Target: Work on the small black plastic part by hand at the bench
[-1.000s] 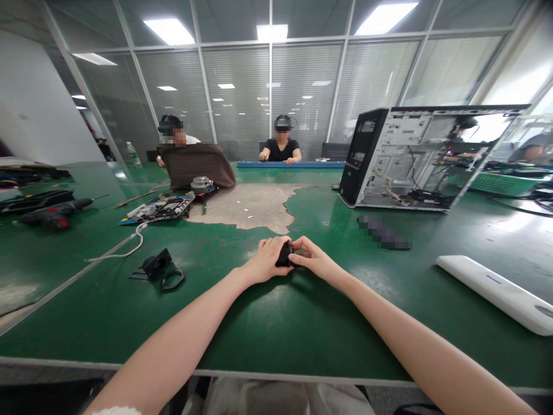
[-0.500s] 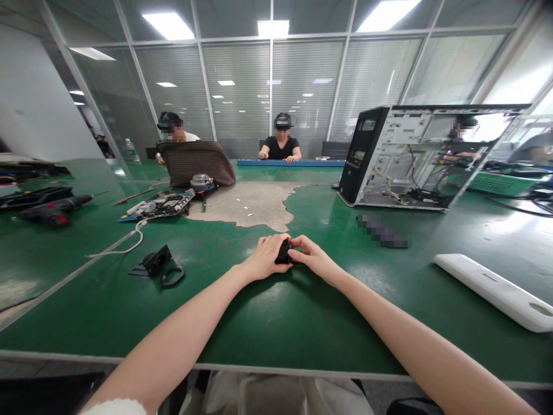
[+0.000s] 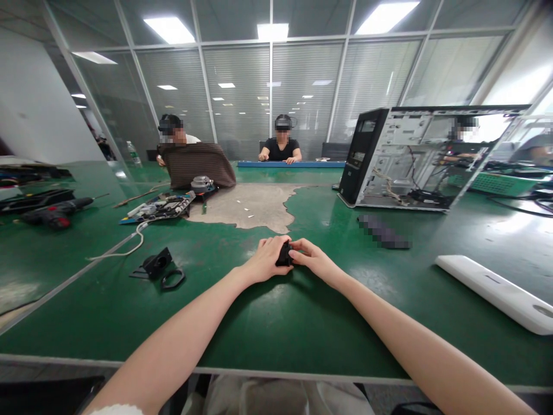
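Just above the green tabletop, a small black part sits between my two hands; its exact kind is hard to make out. My left hand is wrapped round it from the left, hiding much of it. From the right, the thumb and fingers of my right hand pinch the part's right side. To the left on the table lie a black bracket-like piece with a round opening and a black ring with angular edges.
A white elongated device lies at right, near a blurred dark object. Beyond stands an open computer case. Circuit boards and a power drill are at left. Two people sit across the table, behind a brown cloth-like cover and a blue strip.
Almost nothing differs. Both hands keep their hold on the black part, and the view has shifted very slightly.
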Available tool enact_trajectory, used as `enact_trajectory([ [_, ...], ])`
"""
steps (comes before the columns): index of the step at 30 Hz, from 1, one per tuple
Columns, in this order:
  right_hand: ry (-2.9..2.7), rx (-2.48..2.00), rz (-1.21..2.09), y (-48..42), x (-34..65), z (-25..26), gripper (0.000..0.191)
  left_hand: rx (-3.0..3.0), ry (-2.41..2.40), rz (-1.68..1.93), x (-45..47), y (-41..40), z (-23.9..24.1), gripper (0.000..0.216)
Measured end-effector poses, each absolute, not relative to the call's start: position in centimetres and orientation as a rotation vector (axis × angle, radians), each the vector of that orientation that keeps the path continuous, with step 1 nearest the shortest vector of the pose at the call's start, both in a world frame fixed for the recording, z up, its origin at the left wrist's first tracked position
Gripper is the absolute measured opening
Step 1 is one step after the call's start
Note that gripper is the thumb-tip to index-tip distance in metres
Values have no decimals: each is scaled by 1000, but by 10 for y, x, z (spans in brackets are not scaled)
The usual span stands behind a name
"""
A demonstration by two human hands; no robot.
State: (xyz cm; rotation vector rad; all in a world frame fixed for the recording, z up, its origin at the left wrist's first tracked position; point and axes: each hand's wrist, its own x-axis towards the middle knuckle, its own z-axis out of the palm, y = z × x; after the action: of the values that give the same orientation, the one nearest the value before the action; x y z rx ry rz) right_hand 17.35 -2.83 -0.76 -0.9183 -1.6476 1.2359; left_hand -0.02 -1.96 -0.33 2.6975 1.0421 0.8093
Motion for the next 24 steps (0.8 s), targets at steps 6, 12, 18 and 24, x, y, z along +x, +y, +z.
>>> enact_trajectory([
  [6,-1651,-884,1204,-32,174,-4,26,2703,1045,809,-1,-20,-5,59],
  [12,-1621,-941,1195,-27,170,-10,30,2703,1038,821,0,-18,-5,60],
  [18,-1686,-882,1234,-32,175,-4,32,2694,1039,821,-1,-20,-3,55],
  [24,-1622,-916,1217,-34,171,-2,24,2690,1043,811,0,-20,-3,58],
])
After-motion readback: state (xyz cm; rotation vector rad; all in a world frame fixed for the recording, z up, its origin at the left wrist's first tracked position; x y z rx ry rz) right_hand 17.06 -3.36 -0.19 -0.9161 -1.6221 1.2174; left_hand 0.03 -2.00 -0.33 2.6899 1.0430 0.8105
